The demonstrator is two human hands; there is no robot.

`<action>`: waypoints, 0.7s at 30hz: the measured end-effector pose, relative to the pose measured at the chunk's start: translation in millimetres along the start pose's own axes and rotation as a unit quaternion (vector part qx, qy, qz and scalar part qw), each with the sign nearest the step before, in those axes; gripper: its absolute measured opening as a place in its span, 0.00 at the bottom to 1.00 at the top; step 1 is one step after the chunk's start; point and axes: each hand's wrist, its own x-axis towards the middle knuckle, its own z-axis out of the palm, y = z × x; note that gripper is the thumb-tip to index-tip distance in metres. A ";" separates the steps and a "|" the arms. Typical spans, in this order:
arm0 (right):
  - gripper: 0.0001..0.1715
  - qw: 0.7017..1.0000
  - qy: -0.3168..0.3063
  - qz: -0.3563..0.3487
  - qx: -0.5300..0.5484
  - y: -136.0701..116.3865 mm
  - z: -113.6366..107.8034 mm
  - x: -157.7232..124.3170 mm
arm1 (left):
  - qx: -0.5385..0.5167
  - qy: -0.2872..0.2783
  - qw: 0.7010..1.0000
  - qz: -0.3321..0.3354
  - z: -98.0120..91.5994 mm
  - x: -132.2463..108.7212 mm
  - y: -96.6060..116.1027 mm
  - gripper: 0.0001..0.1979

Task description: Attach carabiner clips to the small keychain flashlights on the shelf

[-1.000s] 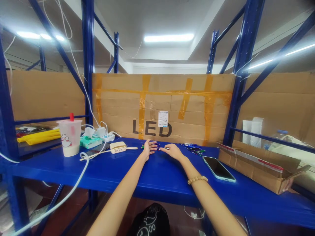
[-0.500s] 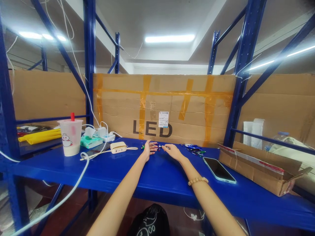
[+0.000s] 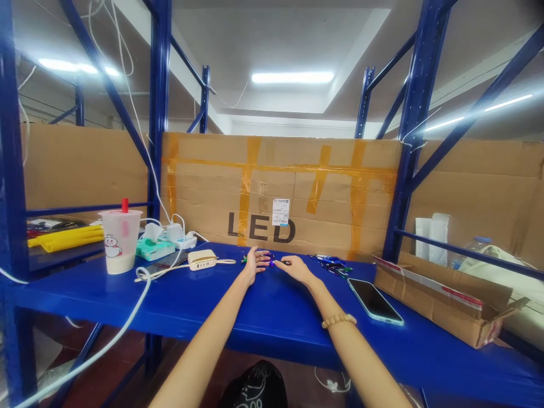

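Note:
My left hand (image 3: 255,265) and my right hand (image 3: 296,270) rest close together on the blue steel table top (image 3: 272,300), fingertips almost meeting. Between them lies a small pen with blue and dark parts (image 3: 274,262), too small to show whether either hand grips it. A green-tipped pen (image 3: 244,260) lies just beyond my left fingers. Several blue pens in a loose pile (image 3: 331,265) lie to the right of my right hand.
A plastic cup with a red straw (image 3: 120,248), a gold power bank (image 3: 202,260), a tissue pack (image 3: 155,248) and a power strip (image 3: 185,242) stand at left. A phone (image 3: 374,302) and an open cardboard box (image 3: 442,300) sit at right.
The view has tipped up slightly, so the table sits lower in the frame. My hands stay together at the same spot, with small finger movement at most.

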 end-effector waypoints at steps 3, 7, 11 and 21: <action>0.30 1.000 0.007 0.001 -0.016 -1.1 -0.5 -1.0 | 0.007 -0.001 1.000 -0.002 0.3 -1.3 0.9 0.24; 0.28 1.000 0.012 0.011 -0.023 1.5 -0.3 0.7 | -0.002 -0.003 1.000 -0.004 -0.2 -1.4 0.6 0.24; 0.27 1.000 -0.001 0.003 0.005 4.5 1.2 2.8 | 0.003 -0.002 1.000 0.003 -0.7 -0.6 -0.7 0.25; 0.24 0.998 -0.021 -0.013 0.053 2.9 -0.1 3.9 | 0.018 -0.024 1.000 0.010 -4.6 4.0 -3.0 0.26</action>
